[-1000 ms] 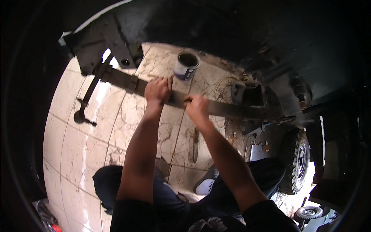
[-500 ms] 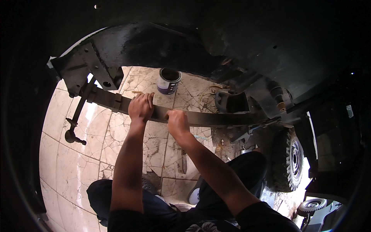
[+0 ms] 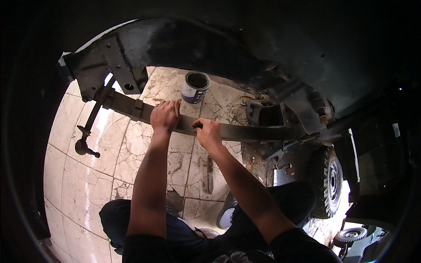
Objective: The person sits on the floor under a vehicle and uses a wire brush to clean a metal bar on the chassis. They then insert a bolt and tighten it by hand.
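Note:
A long dark leaf spring (image 3: 245,132) runs across under the vehicle, with a metal clip (image 3: 137,110) round its left part. My left hand (image 3: 165,115) is closed over the spring, its fingers bent across the far edge. Just to the right, my right hand (image 3: 208,131) rests against the same spring, fingers curled in and thumb pressed to them. What lies inside that grip, if anything, is hidden. A link with a ball-shaped end (image 3: 81,147) hangs by the spring's left end, below a black bracket (image 3: 98,65).
An opened paint can (image 3: 195,87) stands on cracked floor tiles beyond the spring. A grey plastic container (image 3: 263,114) sits to its right. On the floor below my hands lies a long narrow tool (image 3: 210,175). A wheel (image 3: 333,182) is at the right, and dark bodywork hangs overhead.
The whole view has shifted slightly. My right hand has moved a little toward the spring's far edge and turned, showing more of its curled fingers. My left hand keeps its place.

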Available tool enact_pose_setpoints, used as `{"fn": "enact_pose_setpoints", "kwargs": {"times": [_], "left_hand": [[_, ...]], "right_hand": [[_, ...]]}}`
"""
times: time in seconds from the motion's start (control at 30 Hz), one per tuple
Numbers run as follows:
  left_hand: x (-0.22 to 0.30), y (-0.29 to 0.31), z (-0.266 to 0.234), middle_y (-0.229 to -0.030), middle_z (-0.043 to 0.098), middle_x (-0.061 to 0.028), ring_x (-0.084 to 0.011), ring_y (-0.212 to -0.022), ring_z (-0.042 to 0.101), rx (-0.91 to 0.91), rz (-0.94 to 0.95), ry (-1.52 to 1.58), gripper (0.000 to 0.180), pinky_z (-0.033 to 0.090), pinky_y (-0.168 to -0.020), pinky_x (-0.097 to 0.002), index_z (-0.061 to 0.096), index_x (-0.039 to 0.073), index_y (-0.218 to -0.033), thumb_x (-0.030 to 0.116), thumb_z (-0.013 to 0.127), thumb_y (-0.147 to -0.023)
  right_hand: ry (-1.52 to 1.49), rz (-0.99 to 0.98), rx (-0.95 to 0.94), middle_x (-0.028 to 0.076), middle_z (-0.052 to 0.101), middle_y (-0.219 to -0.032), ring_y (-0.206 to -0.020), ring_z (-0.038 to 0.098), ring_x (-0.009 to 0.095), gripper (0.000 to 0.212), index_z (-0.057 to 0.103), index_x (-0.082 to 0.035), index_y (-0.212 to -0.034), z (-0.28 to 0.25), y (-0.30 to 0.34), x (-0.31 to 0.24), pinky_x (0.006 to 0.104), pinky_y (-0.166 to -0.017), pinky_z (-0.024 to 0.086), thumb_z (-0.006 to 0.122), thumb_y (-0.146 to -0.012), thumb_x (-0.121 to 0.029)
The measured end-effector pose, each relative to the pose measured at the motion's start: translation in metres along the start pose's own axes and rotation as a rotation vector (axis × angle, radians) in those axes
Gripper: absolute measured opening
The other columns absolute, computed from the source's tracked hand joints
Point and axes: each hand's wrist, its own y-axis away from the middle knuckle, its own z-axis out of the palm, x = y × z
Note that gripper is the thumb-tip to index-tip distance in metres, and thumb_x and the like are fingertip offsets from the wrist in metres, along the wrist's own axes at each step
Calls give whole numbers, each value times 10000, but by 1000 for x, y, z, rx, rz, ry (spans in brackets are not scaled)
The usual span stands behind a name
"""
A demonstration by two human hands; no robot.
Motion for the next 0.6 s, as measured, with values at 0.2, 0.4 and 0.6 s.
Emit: {"fn": "enact_pose_setpoints", "kwargs": {"times": [0.2,0.4,0.6], "left_hand": [[-4,-1,2,-913,769,-118,-311,-960,719,-6,34,-33,460,564,-840,-435,761,96,-907,405,490,-1113],[4,-2,5,-936,772,-124,-303,-969,722,7,32,-37,470,567,-844,-431,766,96,-884,404,495,-1111],[-1,1,-1,-931,770,-125,-301,-963,725,-7,16,-82,450,570,-836,-431,760,93,-866,396,523,-1101]], "right_hand": [[33,37,-59,152,803,-918,-908,788,312,139,836,-61,-932,0,-3,-4,402,-846,610,792,-814,-1],[-80,129,-18,140,801,-882,-864,786,298,151,836,-62,-905,0,-28,6,387,-825,614,764,-802,22],[-85,-61,-77,139,800,-860,-850,785,293,140,830,-63,-861,-4,2,6,381,-828,616,751,-792,30]]}}
